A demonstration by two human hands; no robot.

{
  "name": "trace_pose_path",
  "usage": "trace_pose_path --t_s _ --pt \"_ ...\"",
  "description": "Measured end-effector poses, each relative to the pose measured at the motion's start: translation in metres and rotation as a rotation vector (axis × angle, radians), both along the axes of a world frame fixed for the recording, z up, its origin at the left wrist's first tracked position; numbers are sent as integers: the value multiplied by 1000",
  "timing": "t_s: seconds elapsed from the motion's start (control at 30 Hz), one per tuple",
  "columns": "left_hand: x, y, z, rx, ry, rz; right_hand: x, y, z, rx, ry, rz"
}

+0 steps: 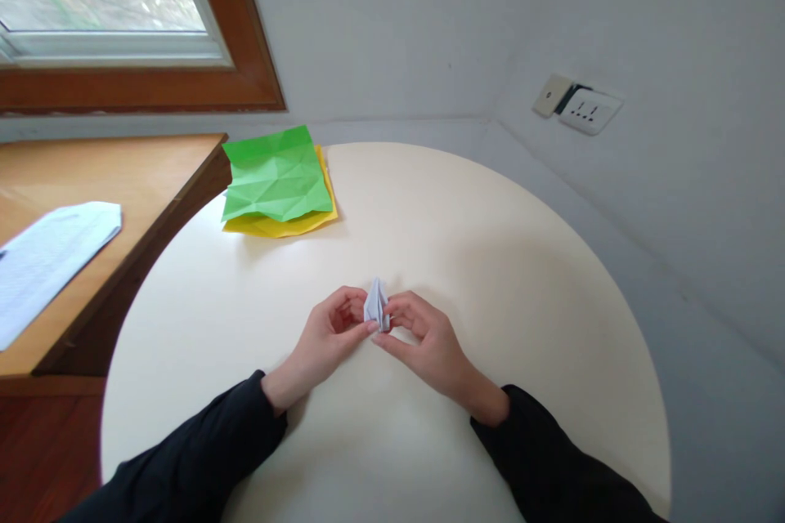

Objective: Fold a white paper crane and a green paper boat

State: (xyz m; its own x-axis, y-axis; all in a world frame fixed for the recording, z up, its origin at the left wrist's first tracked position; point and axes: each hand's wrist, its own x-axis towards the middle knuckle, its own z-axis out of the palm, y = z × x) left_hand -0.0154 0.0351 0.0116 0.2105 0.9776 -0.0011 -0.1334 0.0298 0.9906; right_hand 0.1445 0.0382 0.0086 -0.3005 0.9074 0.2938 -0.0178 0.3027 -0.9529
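A small folded white paper (376, 304) is pinched between the fingertips of the left hand (328, 337) and the right hand (423, 339) above the round cream table (491, 261), beyond which creased green paper (275, 174) is laid over yellow paper (288, 222).

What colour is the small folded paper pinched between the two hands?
White, slightly bluish: the folded paper, seen best in the head view, the only one.

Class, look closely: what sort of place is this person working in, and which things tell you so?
Probably a room in a home or office: a round table against a plain wall, a wooden-framed window, a wall socket. Both hands pinch a small folded paper.
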Motion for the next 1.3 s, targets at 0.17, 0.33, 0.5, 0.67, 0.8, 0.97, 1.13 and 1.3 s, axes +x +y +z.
trace_pose_path --t_s 0.17,0.33,0.5,0.67,0.8,0.97,1.13,1.3 --pt "0 0 2 30 96 57 0 1 -6 49 -54 -52" --pt "-1 1 4 139 101 117 0 1 -7 68 -50 -85" --pt "-2 -1 6 50 84 50 0 0 -6 47 -25 -73" --pt "-1 -3 6 86 117 140 -1 0 -7 19 -1 -78" --pt "0 -2 6 122 63 178 -1 1 -7 -27 -6 -69" --pt "1 -2 7 58 14 195 -1 0 -6 -10 -99 -34" --pt "-1 -2 8 -19 102 200 0 0 -5 -10 -143 -26" --pt "-1 -2 7 6 62 203 0 0 -3 -28 -125 -1"
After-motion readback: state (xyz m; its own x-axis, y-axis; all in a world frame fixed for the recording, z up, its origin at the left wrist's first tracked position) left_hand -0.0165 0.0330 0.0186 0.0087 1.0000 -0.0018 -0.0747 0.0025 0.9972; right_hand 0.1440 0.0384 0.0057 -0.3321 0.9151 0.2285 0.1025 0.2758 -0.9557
